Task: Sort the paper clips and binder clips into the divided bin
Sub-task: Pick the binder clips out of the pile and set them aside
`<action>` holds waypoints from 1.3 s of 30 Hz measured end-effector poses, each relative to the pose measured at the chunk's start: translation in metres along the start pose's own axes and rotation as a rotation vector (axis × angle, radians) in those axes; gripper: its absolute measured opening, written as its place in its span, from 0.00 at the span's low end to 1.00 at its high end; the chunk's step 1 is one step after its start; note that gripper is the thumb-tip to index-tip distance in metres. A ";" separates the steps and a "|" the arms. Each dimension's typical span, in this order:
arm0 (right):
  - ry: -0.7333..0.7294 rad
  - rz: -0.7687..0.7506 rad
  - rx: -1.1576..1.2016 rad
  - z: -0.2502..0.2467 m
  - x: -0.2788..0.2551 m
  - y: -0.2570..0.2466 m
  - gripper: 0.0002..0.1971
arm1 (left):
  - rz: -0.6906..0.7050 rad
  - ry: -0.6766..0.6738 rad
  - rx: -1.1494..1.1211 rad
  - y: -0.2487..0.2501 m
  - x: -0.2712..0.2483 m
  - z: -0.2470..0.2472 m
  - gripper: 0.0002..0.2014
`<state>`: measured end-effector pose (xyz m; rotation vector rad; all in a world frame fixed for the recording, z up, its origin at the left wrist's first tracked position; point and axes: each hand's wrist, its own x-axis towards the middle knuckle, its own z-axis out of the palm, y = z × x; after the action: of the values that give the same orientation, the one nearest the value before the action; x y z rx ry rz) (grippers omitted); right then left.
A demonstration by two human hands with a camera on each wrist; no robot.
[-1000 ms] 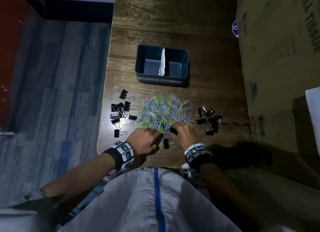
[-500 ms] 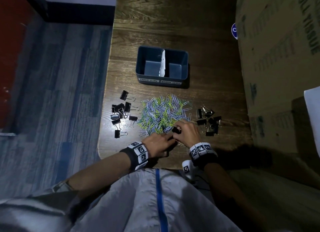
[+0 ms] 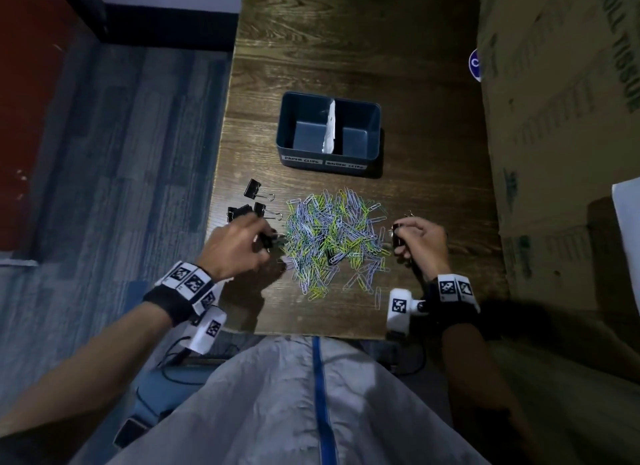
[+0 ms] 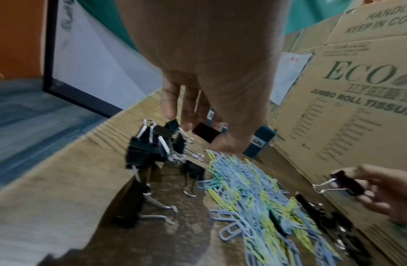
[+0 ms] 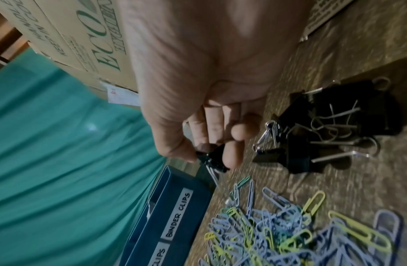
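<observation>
A dark blue divided bin [image 3: 372,125] stands mid-table with a white divider; its front labels read PAPER CLIPS on the left and BINDER CLIPS on the right. A pile of blue, green and yellow paper clips [image 3: 332,232] lies in front of it. My left hand [image 3: 268,239] hovers at the pile's left edge and pinches a black binder clip [image 4: 205,134]. At the pile's right edge my right hand [image 3: 398,237] pinches another binder clip [image 5: 212,160] between thumb and fingers. Loose binder clips [image 3: 254,190] lie at the left, and more binder clips [image 5: 334,117] sit under my right hand.
Cardboard boxes [image 3: 561,118] wall off the right side of the wooden table [image 3: 346,48]. The table's left edge drops to blue carpet [image 3: 121,152]. One black binder clip [image 3: 328,256] lies buried in the paper clip pile.
Both hands were together at the near edge of the pile. They have moved apart, left hand to the left clips and right hand to the right clips, each holding a binder clip.
</observation>
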<state>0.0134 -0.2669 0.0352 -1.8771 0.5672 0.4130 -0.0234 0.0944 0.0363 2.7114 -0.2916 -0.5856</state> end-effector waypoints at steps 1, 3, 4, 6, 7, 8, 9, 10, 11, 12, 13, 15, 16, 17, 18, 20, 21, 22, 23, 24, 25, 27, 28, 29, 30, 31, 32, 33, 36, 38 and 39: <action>0.031 -0.012 0.001 -0.005 0.002 0.000 0.08 | -0.048 0.026 0.027 -0.008 -0.001 -0.002 0.20; 0.088 -0.057 -0.003 -0.013 0.005 0.002 0.09 | -0.127 0.058 0.043 -0.022 -0.003 -0.001 0.21; 0.118 -0.086 -0.027 -0.017 0.008 0.005 0.09 | -0.159 0.070 0.046 -0.026 -0.004 0.000 0.22; 0.183 -0.151 -0.188 -0.022 0.013 0.013 0.11 | -0.205 0.094 0.058 -0.029 -0.005 0.005 0.23; 0.211 -0.187 -0.338 -0.024 0.015 0.017 0.12 | -0.219 0.105 0.072 -0.028 -0.005 0.009 0.23; 0.228 -0.227 -0.500 -0.024 0.015 0.022 0.12 | -0.225 0.111 0.087 -0.026 -0.004 0.012 0.23; 0.234 -0.266 -0.631 -0.024 0.015 0.028 0.12 | -0.222 0.115 0.104 -0.024 -0.002 0.015 0.23; 0.232 -0.291 -0.721 -0.023 0.013 0.033 0.12 | -0.215 0.115 0.119 -0.021 0.000 0.019 0.22; 0.226 -0.302 -0.775 -0.022 0.012 0.039 0.12 | -0.210 0.115 0.130 -0.019 0.001 0.022 0.22; 0.219 -0.299 -0.808 -0.021 0.010 0.044 0.13 | -0.210 0.110 0.136 -0.018 0.003 0.024 0.21; 0.212 -0.296 -0.833 -0.019 0.008 0.048 0.13 | -0.211 0.099 0.148 -0.018 0.005 0.027 0.21; 0.190 -0.300 -0.874 -0.016 0.006 0.053 0.13 | -0.208 0.074 0.185 -0.017 0.008 0.030 0.20; 0.177 -0.294 -0.883 -0.015 0.004 0.052 0.12 | -0.204 0.072 0.196 -0.017 0.009 0.031 0.20; 0.169 -0.290 -0.882 -0.015 0.004 0.052 0.12 | -0.203 0.073 0.202 -0.017 0.009 0.032 0.20; 0.167 -0.291 -0.883 -0.016 0.002 0.051 0.11 | -0.200 0.079 0.209 -0.014 0.009 0.032 0.20; 0.181 -0.321 -0.876 -0.015 -0.001 0.050 0.10 | -0.177 0.110 0.243 -0.007 0.007 0.032 0.18; 0.193 -0.337 -0.869 -0.012 -0.003 0.049 0.09 | -0.143 0.114 0.252 -0.002 0.005 0.035 0.17; 0.196 -0.347 -0.856 -0.009 -0.006 0.047 0.07 | -0.093 0.096 0.252 0.004 0.004 0.038 0.17; 0.183 -0.358 -0.835 -0.004 -0.009 0.046 0.06 | -0.043 0.057 0.251 0.011 0.002 0.043 0.19; 0.150 -0.365 -0.820 0.002 -0.012 0.044 0.04 | -0.011 0.005 0.246 0.018 0.001 0.049 0.22; 0.092 -0.366 -0.815 0.008 -0.013 0.045 0.03 | -0.004 -0.049 0.237 0.025 0.001 0.054 0.24; -0.057 -0.306 -0.859 0.018 -0.015 0.048 0.08 | -0.015 -0.110 0.215 0.036 0.004 0.064 0.26; -0.122 -0.250 -0.890 0.023 -0.015 0.050 0.13 | -0.023 -0.119 0.196 0.041 0.006 0.067 0.26; -0.167 -0.200 -0.907 0.029 -0.015 0.052 0.17 | -0.028 -0.128 0.173 0.047 0.007 0.069 0.26; -0.191 -0.176 -0.909 0.034 -0.016 0.054 0.20 | -0.024 -0.141 0.151 0.052 0.009 0.070 0.27; -0.197 -0.177 -0.902 0.040 -0.016 0.057 0.21 | -0.014 -0.161 0.135 0.056 0.011 0.071 0.29; -0.196 -0.188 -0.894 0.046 -0.018 0.057 0.21 | 0.003 -0.184 0.127 0.060 0.012 0.071 0.31; -0.190 -0.206 -0.892 0.051 -0.018 0.058 0.20 | 0.018 -0.195 0.123 0.063 0.014 0.072 0.32; -0.106 -0.299 -0.896 0.060 -0.019 0.052 0.14 | 0.029 -0.132 0.124 0.067 0.020 0.068 0.32; -0.050 -0.387 -0.880 0.065 -0.019 0.046 0.13 | 0.053 -0.077 0.174 0.067 0.026 0.065 0.36; -0.072 -0.431 -0.876 0.070 -0.018 0.044 0.13 | 0.073 -0.062 0.192 0.066 0.030 0.065 0.40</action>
<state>-0.0280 -0.2115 -0.0141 -2.7201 -0.1255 0.4772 -0.0325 0.0065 -0.0049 2.8543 -0.4842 -0.6513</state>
